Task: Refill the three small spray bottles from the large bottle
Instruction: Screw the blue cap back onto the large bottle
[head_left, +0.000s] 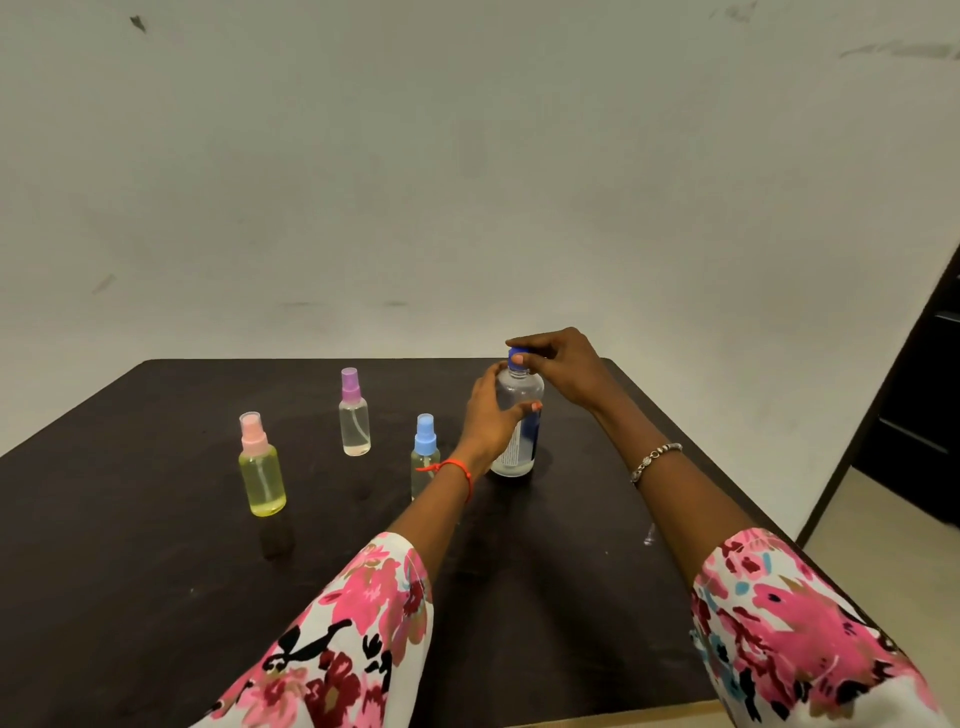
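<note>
The large clear bottle (522, 415) with a blue label stands upright on the dark table (156, 571), right of centre. My left hand (491, 415) grips its body from the left. My right hand (558, 366) pinches its blue cap (517, 358) from above. Three small spray bottles stand upright to the left: a yellow one with a pink sprayer (261, 467), a clear one with a purple sprayer (354, 415), and a clear one with a blue sprayer (425, 452), partly behind my left wrist.
A pale wall rises behind the table's far edge. A dark cabinet (919, 415) stands at the right, past the table's right edge, with light floor (872, 525) below it. The table's near edge runs under my sleeves.
</note>
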